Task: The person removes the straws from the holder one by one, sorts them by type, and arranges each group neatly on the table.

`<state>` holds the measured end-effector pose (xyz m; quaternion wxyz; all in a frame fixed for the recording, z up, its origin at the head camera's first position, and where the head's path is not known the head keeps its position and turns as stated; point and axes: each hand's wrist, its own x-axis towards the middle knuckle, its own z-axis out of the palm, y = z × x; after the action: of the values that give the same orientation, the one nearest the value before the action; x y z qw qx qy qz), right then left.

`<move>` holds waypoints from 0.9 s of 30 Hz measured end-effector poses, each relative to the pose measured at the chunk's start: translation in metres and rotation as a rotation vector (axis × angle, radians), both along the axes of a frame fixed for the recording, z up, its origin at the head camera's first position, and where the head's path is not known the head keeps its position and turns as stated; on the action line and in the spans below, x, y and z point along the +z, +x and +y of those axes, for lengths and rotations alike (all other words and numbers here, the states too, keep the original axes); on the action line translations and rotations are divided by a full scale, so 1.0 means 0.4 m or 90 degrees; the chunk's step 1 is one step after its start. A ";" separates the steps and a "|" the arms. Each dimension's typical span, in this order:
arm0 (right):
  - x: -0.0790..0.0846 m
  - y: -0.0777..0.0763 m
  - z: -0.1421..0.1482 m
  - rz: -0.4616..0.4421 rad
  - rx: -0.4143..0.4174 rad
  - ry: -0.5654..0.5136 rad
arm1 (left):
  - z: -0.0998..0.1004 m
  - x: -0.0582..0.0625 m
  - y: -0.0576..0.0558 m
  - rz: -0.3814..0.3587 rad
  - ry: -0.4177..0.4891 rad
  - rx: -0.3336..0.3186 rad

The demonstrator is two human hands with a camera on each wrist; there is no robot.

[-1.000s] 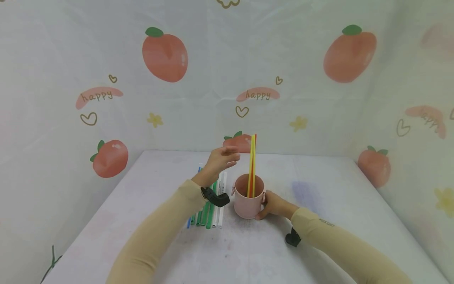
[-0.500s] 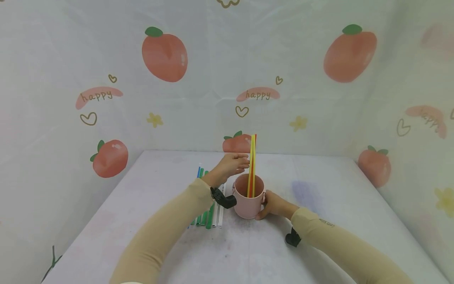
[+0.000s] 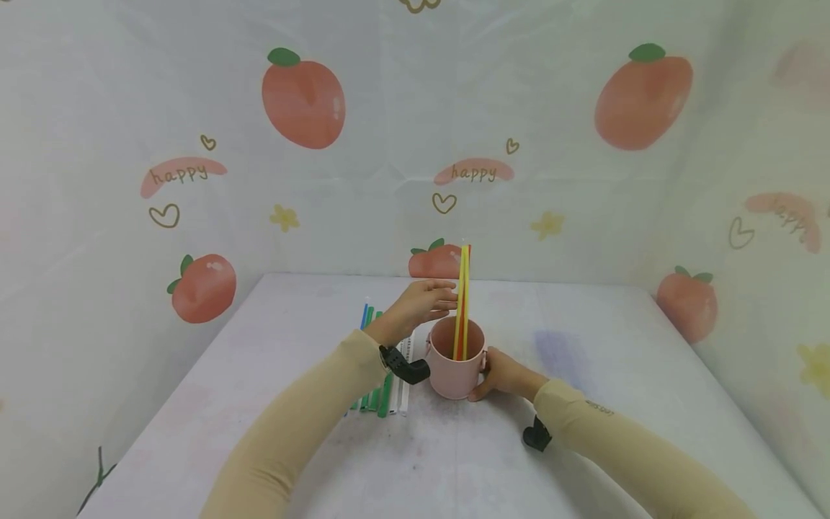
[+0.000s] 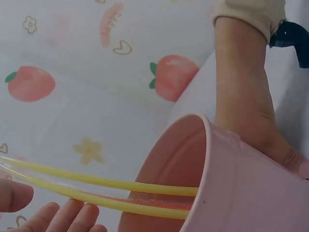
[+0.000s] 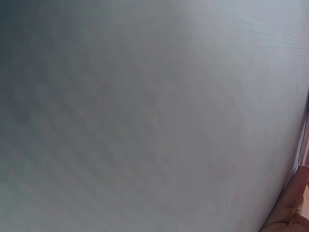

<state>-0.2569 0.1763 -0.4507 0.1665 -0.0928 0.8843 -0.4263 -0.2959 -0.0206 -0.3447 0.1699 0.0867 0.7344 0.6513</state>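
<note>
A pink bucket [image 3: 454,378] with small side lugs stands upright on the table. My right hand [image 3: 507,375] holds it by its right side, thumb low at the front; in the left wrist view that hand [image 4: 260,121] lies along the bucket's wall. Long thin yellow and red straws [image 3: 463,303] with a clear wrapping stand in the bucket and reach well above its rim. Beside their upper part is my left hand [image 3: 418,303], fingers loosely extended. Close up, its fingertips [image 4: 84,212] are right at the lower yellow straw, with the thumb [image 4: 14,195] apart from them.
Several green, blue and white straws [image 3: 384,393] lie side by side left of the bucket, partly hidden under the left forearm. The white table [image 3: 454,461] meets a peach-print cloth backdrop [image 3: 376,180] behind. Mostly blurred pale surface fills the right wrist view.
The left hand has moved right from above the loose straws to beside the ones in the bucket, then stayed nearly still. The right hand and bucket have not moved.
</note>
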 end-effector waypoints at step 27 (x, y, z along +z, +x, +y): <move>-0.006 -0.012 0.000 -0.027 -0.008 0.027 | -0.001 0.035 0.008 0.044 0.000 -0.039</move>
<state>-0.2617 0.1765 -0.4530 0.1846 -0.0748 0.8898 -0.4106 -0.2927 -0.0210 -0.3306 0.1641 0.1319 0.7369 0.6424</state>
